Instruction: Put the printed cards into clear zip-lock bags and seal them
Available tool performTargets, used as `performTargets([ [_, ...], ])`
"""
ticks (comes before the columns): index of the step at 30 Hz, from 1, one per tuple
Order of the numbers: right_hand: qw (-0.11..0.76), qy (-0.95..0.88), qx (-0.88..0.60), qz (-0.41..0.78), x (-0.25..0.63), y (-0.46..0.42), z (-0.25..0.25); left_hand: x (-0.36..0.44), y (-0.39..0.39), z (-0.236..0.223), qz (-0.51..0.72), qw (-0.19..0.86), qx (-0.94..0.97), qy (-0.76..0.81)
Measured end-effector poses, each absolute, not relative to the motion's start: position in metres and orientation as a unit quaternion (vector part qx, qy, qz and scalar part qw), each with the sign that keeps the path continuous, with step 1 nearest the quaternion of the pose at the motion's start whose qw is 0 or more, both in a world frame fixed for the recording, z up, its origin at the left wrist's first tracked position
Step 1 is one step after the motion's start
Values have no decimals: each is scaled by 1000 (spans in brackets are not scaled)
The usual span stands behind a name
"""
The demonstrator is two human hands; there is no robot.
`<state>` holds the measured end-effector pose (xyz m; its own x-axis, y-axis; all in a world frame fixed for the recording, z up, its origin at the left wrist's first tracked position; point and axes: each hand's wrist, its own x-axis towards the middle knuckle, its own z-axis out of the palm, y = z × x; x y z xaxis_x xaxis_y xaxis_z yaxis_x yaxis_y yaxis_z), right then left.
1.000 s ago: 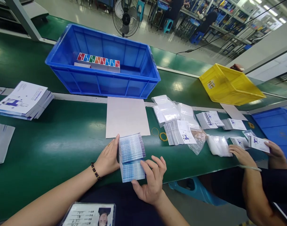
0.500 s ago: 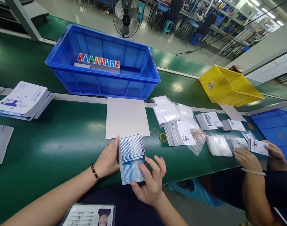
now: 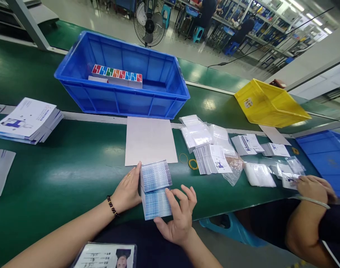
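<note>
Blue-and-white edges face up in the head view on the two-row stack of leaflets (image 3: 156,176) at lower centre; its underside is hidden. The left hand (image 3: 127,188), half open, lies along the stack's left side with its thumb out of sight, so whether it grips cannot be told. The right hand (image 3: 179,219) is open, fingers loosely spread, thumb and forefinger at the stack's right edge without closing on it. At lower left, an identity card (image 3: 104,256) is cut off by the bottom of the frame; a paper bundle (image 3: 1,171) is cut off by the left edge. At right, a co-worker's hands (image 3: 315,190) overlap, covering part of a printed card (image 3: 288,182). Upper left of centre, a blue crate (image 3: 122,99) holds a row of small boxes (image 3: 116,73) with red, blue, green and orange tops, their bases behind its front wall. A yellow crate (image 3: 250,106) sits at upper right, its contents hard to make out; a second blue crate (image 3: 323,152) runs out of frame beside it.
</note>
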<state>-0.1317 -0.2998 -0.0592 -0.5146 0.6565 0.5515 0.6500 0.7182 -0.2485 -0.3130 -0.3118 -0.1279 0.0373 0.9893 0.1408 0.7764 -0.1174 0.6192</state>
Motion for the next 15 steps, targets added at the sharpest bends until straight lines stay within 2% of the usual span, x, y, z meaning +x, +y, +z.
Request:
performTargets([
  [6, 298, -877, -377, 3, -134, -298, -58, -313, -312, -127, 290, 191, 697, 628],
  [15, 319, -867, -383, 8, -135, -299, -57, -313, -312, -128, 290, 190, 697, 628],
])
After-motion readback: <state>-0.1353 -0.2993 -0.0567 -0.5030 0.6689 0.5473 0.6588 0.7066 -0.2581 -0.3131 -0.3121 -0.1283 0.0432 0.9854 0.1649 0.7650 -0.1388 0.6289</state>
